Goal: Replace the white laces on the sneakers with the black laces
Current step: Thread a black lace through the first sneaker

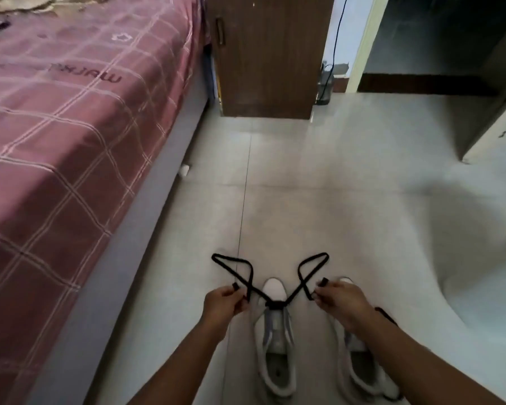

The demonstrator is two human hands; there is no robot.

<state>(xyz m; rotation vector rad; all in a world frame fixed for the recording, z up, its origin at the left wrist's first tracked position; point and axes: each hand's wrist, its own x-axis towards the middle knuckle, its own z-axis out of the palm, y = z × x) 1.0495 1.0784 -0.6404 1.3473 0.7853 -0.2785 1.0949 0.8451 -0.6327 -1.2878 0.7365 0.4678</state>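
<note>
Head view, looking down onto a pale tiled floor (319, 182) with thin grout lines.

Item 1: left sneaker (275, 337), white and grey with a smooth rounded white toe cap, standing flat on the tile, toe pointing away. Its opening is visible, with a worn grey insole.

Item 2: right sneaker (362, 361), same make, just beside the first and parallel to it, partly covered by the right forearm.

Item 3: black lace (278, 304), flat woven cord, threaded across the left sneaker near the toe end of the eyelets. Two strands rise from there in a V, and each forms a limp loop that reaches forward above the floor.

Item 4: left hand (224, 304), fingers curled, pinching the left strand; a short black tip sticks up past the thumb.

Item 5: right hand (338, 298), fingers curled, pinching the right strand, its tip likewise protruding above the knuckles. A further dark strip shows at the right wrist; what it is cannot be told.

Surroundings: bed (56, 141) at left with a dusty-pink checked cover, soft and slightly creased, over a plain grey base; brown wood-grain cabinet (269, 54) beyond, with a slim vertical handle.
</note>
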